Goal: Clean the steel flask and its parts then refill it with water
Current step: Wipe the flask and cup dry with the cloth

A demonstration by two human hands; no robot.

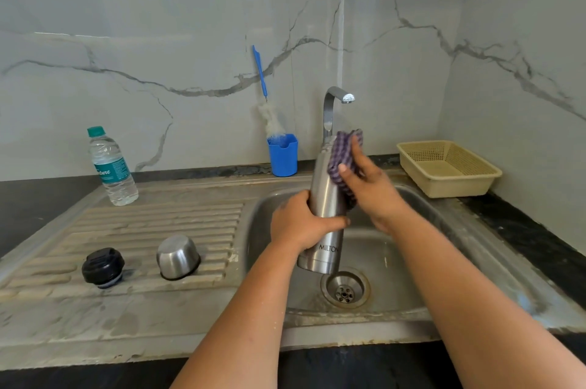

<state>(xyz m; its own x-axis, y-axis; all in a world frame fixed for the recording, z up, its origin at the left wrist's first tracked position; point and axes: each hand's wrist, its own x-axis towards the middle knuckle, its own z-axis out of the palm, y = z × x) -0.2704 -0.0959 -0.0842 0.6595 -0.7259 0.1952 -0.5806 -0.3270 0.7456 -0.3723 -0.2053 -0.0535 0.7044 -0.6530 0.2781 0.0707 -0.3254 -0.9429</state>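
The steel flask [324, 195] stands upright above the sink basin [412, 262], its cap off. My left hand [299, 223] grips the flask around its middle. My right hand [369, 185] holds a purple checked cloth [344, 155] against the flask's upper right side and neck. On the draining board [142, 223] to the left lie the black inner stopper [102, 266] and the steel cup lid [177, 257], upside down.
A tap [336, 100] rises behind the flask, with no water running. A blue cup [283, 154] holding a bottle brush [263, 93] stands at the wall. A plastic water bottle [111, 166] stands at the back left; a beige basket [447, 166] sits at the right. The drain [345, 288] lies below the flask.
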